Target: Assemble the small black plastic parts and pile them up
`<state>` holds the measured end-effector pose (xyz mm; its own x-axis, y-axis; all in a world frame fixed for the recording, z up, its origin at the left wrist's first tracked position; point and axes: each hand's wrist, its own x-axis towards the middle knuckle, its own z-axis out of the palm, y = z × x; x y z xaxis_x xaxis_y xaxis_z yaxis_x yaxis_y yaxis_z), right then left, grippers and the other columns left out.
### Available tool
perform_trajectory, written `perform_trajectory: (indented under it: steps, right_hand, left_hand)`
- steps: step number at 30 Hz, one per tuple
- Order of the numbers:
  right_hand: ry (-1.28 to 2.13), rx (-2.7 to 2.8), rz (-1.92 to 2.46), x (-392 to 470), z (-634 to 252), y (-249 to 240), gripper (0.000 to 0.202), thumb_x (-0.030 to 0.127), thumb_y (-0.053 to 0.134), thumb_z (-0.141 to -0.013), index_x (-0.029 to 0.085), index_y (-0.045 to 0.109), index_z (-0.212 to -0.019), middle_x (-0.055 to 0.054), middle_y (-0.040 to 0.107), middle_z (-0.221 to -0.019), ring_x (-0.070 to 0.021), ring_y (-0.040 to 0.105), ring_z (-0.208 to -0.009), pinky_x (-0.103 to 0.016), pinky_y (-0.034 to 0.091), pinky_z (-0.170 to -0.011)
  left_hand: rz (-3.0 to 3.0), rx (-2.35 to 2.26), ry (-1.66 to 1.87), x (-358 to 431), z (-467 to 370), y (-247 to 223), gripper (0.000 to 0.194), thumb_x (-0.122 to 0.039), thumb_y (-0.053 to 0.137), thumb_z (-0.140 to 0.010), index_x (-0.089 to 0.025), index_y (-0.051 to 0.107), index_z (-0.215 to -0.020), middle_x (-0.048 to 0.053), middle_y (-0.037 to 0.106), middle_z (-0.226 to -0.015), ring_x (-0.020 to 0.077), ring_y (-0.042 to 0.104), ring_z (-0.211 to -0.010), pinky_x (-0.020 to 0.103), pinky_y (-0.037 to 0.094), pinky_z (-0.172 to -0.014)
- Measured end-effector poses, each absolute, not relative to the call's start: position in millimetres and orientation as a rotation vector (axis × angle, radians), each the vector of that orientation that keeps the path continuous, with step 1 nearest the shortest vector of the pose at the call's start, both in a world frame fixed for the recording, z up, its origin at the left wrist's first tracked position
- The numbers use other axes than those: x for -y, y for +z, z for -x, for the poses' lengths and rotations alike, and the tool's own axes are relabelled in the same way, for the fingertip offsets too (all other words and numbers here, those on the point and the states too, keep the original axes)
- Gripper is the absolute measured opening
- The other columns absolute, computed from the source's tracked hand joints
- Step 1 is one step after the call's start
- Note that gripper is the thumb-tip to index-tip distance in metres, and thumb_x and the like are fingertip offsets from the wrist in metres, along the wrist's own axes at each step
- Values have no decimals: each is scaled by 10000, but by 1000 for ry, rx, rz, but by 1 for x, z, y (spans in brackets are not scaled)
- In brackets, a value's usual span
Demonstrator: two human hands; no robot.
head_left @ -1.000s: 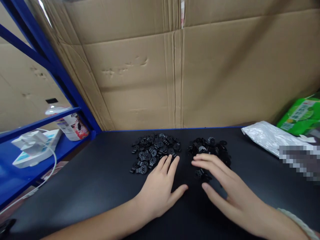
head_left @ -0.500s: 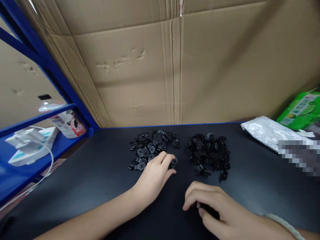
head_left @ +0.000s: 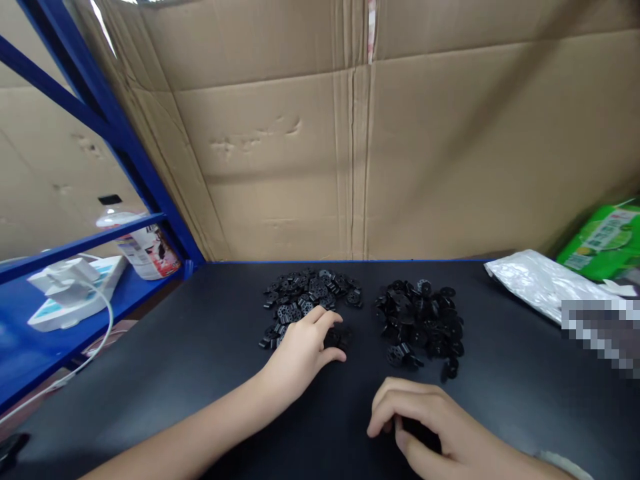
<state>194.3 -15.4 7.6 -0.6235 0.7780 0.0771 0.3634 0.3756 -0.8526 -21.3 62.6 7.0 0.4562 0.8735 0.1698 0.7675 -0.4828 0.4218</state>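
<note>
Two heaps of small black plastic parts lie on the black table (head_left: 200, 360). My left hand (head_left: 306, 347) is at the front right of the left heap (head_left: 317, 287), thumb and fingers spread around a dark part (head_left: 336, 338) that lies between them. Whether the fingers press on that part is not clear. My right hand (head_left: 420, 420) rests on the table in front of the right heap (head_left: 420, 313), with its fingers curled inward and the thumb near them; anything inside the curl is hidden.
Cardboard (head_left: 280, 167) stands behind the table. At the left, a blue shelf (head_left: 15, 307) holds a bottle (head_left: 145, 250) and a white power strip (head_left: 75, 303) with a cable. A silver bag (head_left: 540, 280) and a green pack (head_left: 600, 240) sit at the right.
The view has shifted, so everything sits slightly lower. My left thumb and fingers have opened wider beside the left heap. My right hand keeps nearly the same curled pose.
</note>
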Motion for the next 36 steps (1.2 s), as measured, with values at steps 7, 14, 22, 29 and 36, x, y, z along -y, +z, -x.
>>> perform_trajectory:
  steps: [7, 14, 22, 29, 36]
  right_hand:
    - [1714, 1567, 996, 8, -195, 1, 252, 174, 524, -804, 169, 587, -1048, -43, 572, -878, -153, 592, -729, -259, 518, -557]
    - [2108, 1159, 689, 7, -194, 3, 280, 333, 624, -862, 169, 560, -1080, -50, 565, -962, -154, 645, -784, -234, 555, -566]
    - [1984, 1124, 763, 6, -191, 0, 363, 352, 699, -809, 192, 485, -1054, 28, 577, -762, -59, 565, -538, -179, 481, -502]
    - [2023, 1068, 723, 7, -193, 2, 334, 237, 651, -837, 196, 479, -1120, -4, 583, -864, -95, 589, -690, -229, 490, -613]
    - [2154, 1093, 755, 9, -190, 13, 378, 60, 610, -658, 157, 547, -1018, -12, 614, -817, -115, 598, -699, -248, 482, -650]
  left_hand:
    - [-2248, -992, 1085, -34, 8, 7, 190, -81, 623, -817, -188, 602, -972, 44, 574, -1030, 110, 576, -716, 220, 521, -636]
    - [-2061, -652, 1164, -1, -9, 6, 383, -137, 821, -675, -195, 644, -1010, 16, 658, -861, 112, 619, -713, 175, 526, -658]
    - [-1416, -543, 1021, -4, -10, 2, 224, -106, 757, -736, -189, 708, -938, 46, 658, -957, 172, 675, -859, 304, 585, -781]
    - [-1398, -488, 1040, -6, -10, 2, 320, -59, 765, -712, -262, 758, -959, 35, 666, -961, 163, 707, -725, 313, 607, -694]
    - [-1805, -582, 1101, -4, -9, 6, 378, -79, 806, -659, -273, 764, -980, 55, 709, -904, 174, 711, -741, 249, 600, -684]
